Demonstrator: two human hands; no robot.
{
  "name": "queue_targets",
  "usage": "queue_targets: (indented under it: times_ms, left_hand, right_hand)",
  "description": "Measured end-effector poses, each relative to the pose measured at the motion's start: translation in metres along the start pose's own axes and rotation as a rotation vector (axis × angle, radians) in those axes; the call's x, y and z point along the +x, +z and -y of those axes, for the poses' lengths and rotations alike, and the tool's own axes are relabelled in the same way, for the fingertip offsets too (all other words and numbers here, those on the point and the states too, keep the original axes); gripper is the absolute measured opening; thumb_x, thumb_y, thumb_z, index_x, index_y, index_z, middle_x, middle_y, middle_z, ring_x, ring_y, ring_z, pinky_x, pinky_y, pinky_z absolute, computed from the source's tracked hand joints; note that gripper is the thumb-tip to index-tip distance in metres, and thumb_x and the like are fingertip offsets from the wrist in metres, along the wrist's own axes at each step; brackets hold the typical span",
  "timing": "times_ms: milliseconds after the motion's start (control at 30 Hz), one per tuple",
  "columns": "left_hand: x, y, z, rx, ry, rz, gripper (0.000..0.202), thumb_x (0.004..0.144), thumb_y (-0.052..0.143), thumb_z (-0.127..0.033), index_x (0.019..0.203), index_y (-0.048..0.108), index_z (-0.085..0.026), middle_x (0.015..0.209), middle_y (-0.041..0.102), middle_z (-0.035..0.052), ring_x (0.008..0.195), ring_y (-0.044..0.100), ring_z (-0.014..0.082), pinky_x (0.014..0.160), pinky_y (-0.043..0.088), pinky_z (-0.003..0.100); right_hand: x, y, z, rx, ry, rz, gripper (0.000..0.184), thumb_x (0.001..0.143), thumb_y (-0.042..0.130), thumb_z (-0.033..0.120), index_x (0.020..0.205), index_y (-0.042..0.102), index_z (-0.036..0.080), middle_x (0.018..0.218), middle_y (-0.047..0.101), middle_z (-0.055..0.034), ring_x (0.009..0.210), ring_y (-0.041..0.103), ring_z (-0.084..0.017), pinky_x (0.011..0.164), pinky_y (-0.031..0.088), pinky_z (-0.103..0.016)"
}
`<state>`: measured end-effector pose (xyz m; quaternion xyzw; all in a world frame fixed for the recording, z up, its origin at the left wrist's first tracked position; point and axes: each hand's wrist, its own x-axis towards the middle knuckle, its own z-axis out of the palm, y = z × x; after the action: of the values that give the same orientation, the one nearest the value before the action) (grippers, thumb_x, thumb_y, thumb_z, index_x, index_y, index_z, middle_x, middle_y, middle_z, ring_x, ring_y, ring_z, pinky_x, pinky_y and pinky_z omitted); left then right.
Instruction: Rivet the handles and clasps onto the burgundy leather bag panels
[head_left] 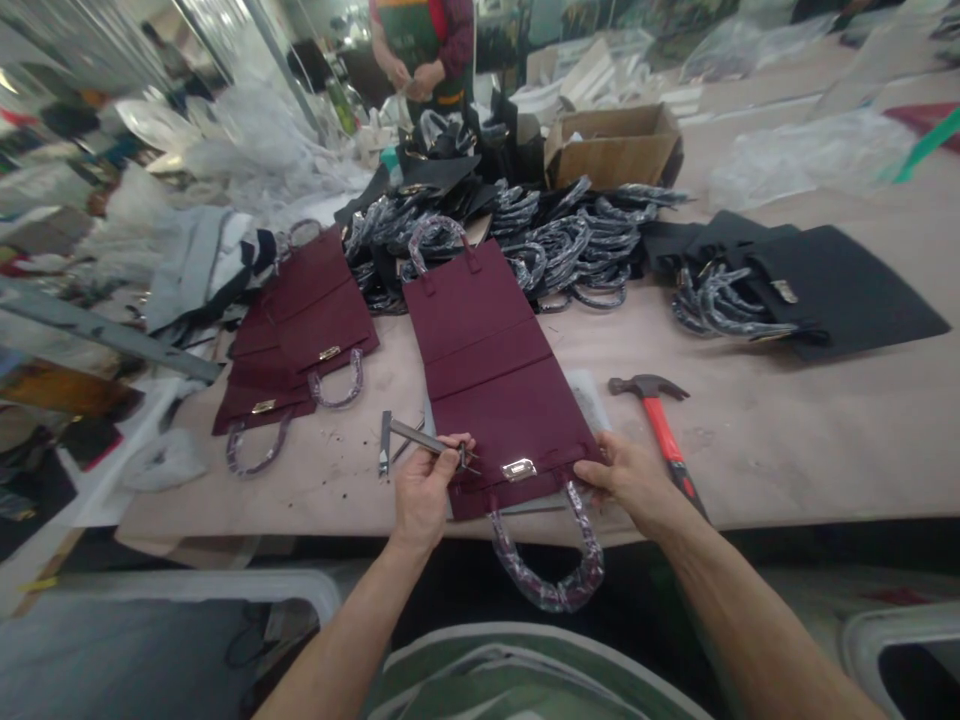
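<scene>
A maroon handbag body (487,400) lies unfolded in front of me, with a metal clasp (519,469) near its near edge. Its plastic-wrapped handle (551,590) hangs over the table edge. My left hand (424,492) is closed around a slim metal tool with thin points, like a caliper (420,434), at the bag's left edge. With thumb on top, my right hand (619,480) grips the bag's right near edge; the fingers beneath are partly hidden. To the left of the bag lies a small flat metal tool (385,443).
A red-handled hammer (660,420) lies right of the bag. More maroon bag pieces (315,310) rest at left, black ones (847,290) at right. Behind are piled wrapped handles (562,245) and a cardboard box (615,150). Another person (424,60) stands across the table.
</scene>
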<state>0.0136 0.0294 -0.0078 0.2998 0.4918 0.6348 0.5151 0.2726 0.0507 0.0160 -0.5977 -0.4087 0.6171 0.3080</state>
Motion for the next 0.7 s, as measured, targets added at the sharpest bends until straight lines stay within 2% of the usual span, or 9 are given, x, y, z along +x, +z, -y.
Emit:
queue_targets:
  times_ms: [133, 200, 300, 400, 567, 700]
  left_hand:
    - [-0.002, 0.032, -0.010, 0.067, 0.078, 0.182, 0.026, 0.079, 0.085, -0.038, 0.089, 0.076, -0.016, 0.107, 0.076, 0.0097, 0.106, 0.071, 0.0220, 0.097, 0.056, 0.032]
    - [-0.002, 0.049, -0.012, 0.118, 0.081, 0.244, 0.025, 0.079, 0.083, -0.038, 0.088, 0.076, -0.016, 0.106, 0.076, 0.0097, 0.104, 0.070, 0.0212, 0.094, 0.056, 0.030]
    - [0.000, 0.066, -0.013, 0.174, 0.022, 0.309, 0.026, 0.079, 0.082, -0.040, 0.089, 0.077, -0.016, 0.101, 0.077, 0.0083, 0.090, 0.071, 0.0187, 0.081, 0.058, 0.027]
    - [0.003, 0.067, -0.009, 0.191, -0.033, 0.342, 0.028, 0.079, 0.082, -0.041, 0.091, 0.077, -0.016, 0.101, 0.078, 0.0081, 0.088, 0.071, 0.0182, 0.080, 0.058, 0.027]
    - [0.009, 0.049, 0.002, 0.105, -0.037, 0.334, 0.031, 0.083, 0.080, -0.043, 0.094, 0.075, -0.015, 0.099, 0.078, 0.0093, 0.094, 0.073, 0.0195, 0.089, 0.058, 0.029]
    - [0.009, 0.043, 0.002, 0.102, -0.019, 0.366, 0.033, 0.081, 0.082, -0.045, 0.092, 0.076, -0.015, 0.099, 0.079, 0.0091, 0.093, 0.074, 0.0204, 0.088, 0.059, 0.030]
  right_hand:
    - [-0.008, 0.016, -0.007, 0.328, 0.107, 0.114, 0.046, 0.052, 0.087, 0.036, 0.086, 0.066, 0.015, 0.071, 0.065, -0.0017, 0.056, 0.053, -0.012, 0.052, 0.041, -0.025]
    - [-0.012, 0.023, -0.010, 0.379, 0.121, 0.127, 0.045, 0.053, 0.088, 0.038, 0.085, 0.068, 0.014, 0.073, 0.066, -0.0031, 0.059, 0.053, -0.012, 0.055, 0.041, -0.025]
    - [-0.017, 0.033, -0.013, 0.418, 0.091, 0.132, 0.038, 0.055, 0.087, 0.034, 0.083, 0.069, 0.014, 0.069, 0.065, -0.0021, 0.058, 0.051, -0.012, 0.055, 0.039, -0.025]
    - [-0.020, 0.041, -0.016, 0.456, 0.067, 0.113, 0.034, 0.055, 0.087, 0.032, 0.078, 0.070, 0.014, 0.064, 0.062, -0.0007, 0.055, 0.048, -0.011, 0.054, 0.036, -0.025]
    - [-0.020, 0.048, -0.020, 0.499, 0.070, 0.116, 0.034, 0.054, 0.087, 0.034, 0.075, 0.070, 0.014, 0.065, 0.063, -0.0024, 0.055, 0.047, -0.012, 0.055, 0.036, -0.026]
    - [-0.020, 0.050, -0.018, 0.485, 0.062, 0.138, 0.031, 0.055, 0.087, 0.034, 0.071, 0.069, 0.014, 0.064, 0.062, -0.0022, 0.056, 0.047, -0.012, 0.056, 0.035, -0.026]
